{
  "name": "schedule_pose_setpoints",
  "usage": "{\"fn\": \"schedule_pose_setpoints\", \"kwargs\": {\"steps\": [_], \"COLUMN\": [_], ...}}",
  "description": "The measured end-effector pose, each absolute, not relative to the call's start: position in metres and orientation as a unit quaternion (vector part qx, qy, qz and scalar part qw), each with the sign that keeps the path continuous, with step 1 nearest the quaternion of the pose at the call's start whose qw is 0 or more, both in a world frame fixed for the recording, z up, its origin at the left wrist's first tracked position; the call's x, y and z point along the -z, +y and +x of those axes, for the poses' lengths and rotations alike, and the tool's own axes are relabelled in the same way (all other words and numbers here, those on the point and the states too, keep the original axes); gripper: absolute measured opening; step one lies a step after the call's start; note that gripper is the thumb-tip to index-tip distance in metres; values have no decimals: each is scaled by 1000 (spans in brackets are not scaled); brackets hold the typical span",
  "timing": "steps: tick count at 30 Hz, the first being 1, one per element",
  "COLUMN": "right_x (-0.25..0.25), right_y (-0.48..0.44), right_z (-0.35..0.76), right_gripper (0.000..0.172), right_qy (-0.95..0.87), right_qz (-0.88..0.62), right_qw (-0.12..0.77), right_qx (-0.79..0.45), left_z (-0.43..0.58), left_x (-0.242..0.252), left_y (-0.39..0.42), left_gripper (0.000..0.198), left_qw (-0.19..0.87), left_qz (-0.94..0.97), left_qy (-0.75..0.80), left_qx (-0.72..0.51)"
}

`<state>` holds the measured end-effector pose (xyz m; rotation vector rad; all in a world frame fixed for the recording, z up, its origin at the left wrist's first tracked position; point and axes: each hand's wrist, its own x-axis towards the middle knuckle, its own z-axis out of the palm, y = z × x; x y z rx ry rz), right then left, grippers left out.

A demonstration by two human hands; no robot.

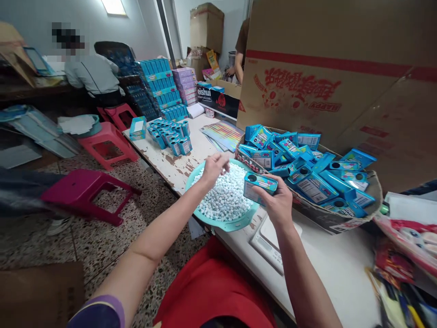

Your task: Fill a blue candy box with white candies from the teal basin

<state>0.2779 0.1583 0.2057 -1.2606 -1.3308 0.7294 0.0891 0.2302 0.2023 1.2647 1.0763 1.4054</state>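
A small blue box [260, 183] with a dark round hole in its top is gripped in my right hand [278, 200], above the right rim of a turquoise basin [232, 225]. Small pale blue and white pieces [225, 196] fill the basin. Over its back left part is my left hand [215, 167], fingers curled together; whatever they hold, if anything, is too small to make out. A white scale [268, 241] lies below my right hand, partly covered by my wrist. To the right, a cardboard tray [377, 191] is heaped with similar blue boxes [316, 187].
Blue boxes [170, 134] stand grouped at the table's far left, near stacked blue cartons [160, 86]. A large cardboard box [327, 54] rises behind the tray. Red stools [107, 141] stand left on the floor. One person sits at back left; another person's arm shows behind the table.
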Motion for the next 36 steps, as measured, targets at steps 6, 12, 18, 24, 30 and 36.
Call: {"fn": "schedule_pose_setpoints", "kwargs": {"steps": [6,12,18,24,30,36], "right_x": [-193,-192,-191,-197,-205,-213], "right_y": [147,140,140,153,177,189], "right_z": [293,293,290,282,258,238], "right_gripper": [47,45,48,50,47,36], "right_qy": [-528,-513,-513,-558,-658,-704], "right_qz": [-542,-558,-573,-581,-588,-580], "right_qw": [569,565,547,509,422,381], "right_qx": [-321,-325,-330,-303,-206,-152], "left_z": [84,104,113,113,116,120], "left_x": [-166,-153,-152,-160,-214,-235], "left_y": [245,251,248,261,251,237], "left_gripper": [26,38,30,24,36,37], "left_qw": [115,39,6,272,648,608], "left_qz": [741,813,801,589,251,240], "left_qy": [546,549,572,589,355,341], "left_qx": [-372,-189,-176,-482,-626,-675]}}
